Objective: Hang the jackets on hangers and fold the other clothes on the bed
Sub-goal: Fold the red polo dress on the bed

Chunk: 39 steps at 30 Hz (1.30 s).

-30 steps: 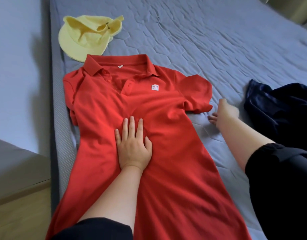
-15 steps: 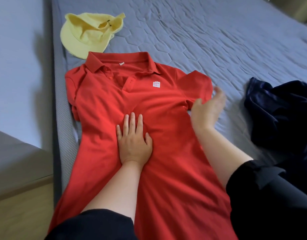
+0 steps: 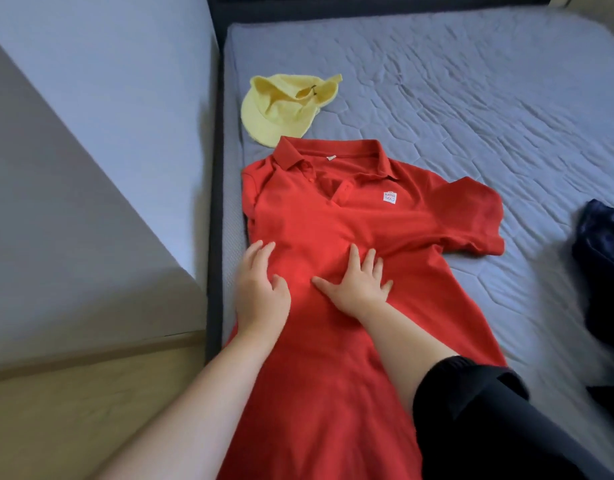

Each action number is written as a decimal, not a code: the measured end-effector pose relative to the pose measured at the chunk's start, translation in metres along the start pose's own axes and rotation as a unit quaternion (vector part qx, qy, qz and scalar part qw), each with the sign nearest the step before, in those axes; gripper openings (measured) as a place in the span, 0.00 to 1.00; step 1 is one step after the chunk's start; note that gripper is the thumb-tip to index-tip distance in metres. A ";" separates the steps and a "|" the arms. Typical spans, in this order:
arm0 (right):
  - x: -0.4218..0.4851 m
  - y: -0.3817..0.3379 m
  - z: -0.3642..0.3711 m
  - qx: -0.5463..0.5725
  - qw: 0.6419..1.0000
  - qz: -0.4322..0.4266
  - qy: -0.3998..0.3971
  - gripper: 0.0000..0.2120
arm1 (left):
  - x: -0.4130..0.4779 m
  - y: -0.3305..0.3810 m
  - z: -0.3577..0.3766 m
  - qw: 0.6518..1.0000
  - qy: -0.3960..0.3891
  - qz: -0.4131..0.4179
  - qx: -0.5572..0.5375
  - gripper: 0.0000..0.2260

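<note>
Bed (image 3: 471, 98) — grey, quilted. Red polo (image 3: 333, 358) spread face up along left edge, collar far. Navy garment (image 3: 603, 271) at right, apart. Yellow hat (image 3: 281, 109) just beside collar. Left hand (image 3: 260, 292), right hand (image 3: 357, 289) — flat on polo, fingers spread, gripping nothing.

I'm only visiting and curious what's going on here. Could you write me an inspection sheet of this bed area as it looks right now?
Surface: bed with a quilted grey-blue cover, wrinkled.
Job's things: red polo shirt spread face up, collar away from the person, not yet folded; dark blue garment bunched at the right edge.
Clutter: yellow hat just beyond the collar.
Hands: left hand rests on the shirt's wall-side edge, fingers relaxed; right hand lies flat on its middle, fingers spread.
Cables: nothing seen.
Surroundings: pale wall and wooden floor on the left; dark bed frame.
</note>
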State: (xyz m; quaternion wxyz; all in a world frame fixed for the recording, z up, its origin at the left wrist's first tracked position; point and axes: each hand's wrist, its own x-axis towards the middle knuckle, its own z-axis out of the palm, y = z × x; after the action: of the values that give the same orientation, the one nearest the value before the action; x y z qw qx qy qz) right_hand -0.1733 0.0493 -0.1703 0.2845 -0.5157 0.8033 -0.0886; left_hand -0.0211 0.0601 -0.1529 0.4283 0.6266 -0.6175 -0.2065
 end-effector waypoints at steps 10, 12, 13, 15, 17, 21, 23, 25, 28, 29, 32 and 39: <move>0.021 -0.003 0.002 -0.066 0.992 0.055 -0.094 0.64 | 0.091 -0.004 0.000 0.912 -0.056 -0.360 -0.190 0.18; 0.023 0.001 0.007 -0.076 0.992 0.048 -0.086 0.64 | 0.106 -0.004 -0.002 0.903 -0.058 -0.373 -0.205 0.15; 0.024 0.001 0.008 -0.080 0.992 0.045 -0.083 0.64 | 0.112 -0.005 -0.005 0.902 -0.051 -0.377 -0.204 0.14; 0.026 0.002 0.009 -0.086 0.992 0.040 -0.083 0.64 | 0.121 -0.007 -0.009 0.909 -0.058 -0.372 -0.181 0.14; 0.026 0.001 0.010 -0.087 0.992 0.038 -0.086 0.64 | 0.123 -0.005 -0.008 0.914 -0.093 -0.363 -0.155 0.14; 0.025 0.002 0.010 -0.089 0.992 0.029 -0.086 0.63 | 0.113 0.003 0.009 0.929 -0.139 -0.338 -0.064 0.07; 0.024 0.003 0.011 -0.086 0.992 0.027 -0.087 0.63 | 0.114 0.005 0.012 0.925 -0.119 -0.357 -0.049 0.02; 0.024 0.004 0.010 -0.082 0.992 0.027 -0.090 0.63 | 0.119 0.006 0.007 0.912 -0.103 -0.391 -0.065 0.04; 0.023 0.004 0.010 -0.080 0.992 0.026 -0.095 0.63 | 0.128 0.007 -0.008 0.918 -0.048 -0.389 -0.065 0.05; 0.023 0.004 0.010 -0.080 0.992 0.026 -0.095 0.63 | 0.133 0.008 -0.014 0.924 -0.024 -0.378 -0.056 0.05; 0.021 0.002 0.008 -0.080 0.992 0.026 -0.097 0.63 | 0.151 0.008 -0.032 0.933 0.078 -0.342 -0.075 0.12; 0.021 0.000 0.008 -0.087 0.991 0.031 -0.094 0.63 | 0.142 0.000 -0.038 0.979 0.099 -0.176 0.027 0.17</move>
State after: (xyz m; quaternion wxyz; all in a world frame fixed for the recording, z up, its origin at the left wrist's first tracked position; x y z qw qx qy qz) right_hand -0.1750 0.0324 -0.1848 0.3150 -0.5197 0.7932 0.0390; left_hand 0.0303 -0.0647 -0.0936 0.4270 0.7543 -0.4574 -0.1988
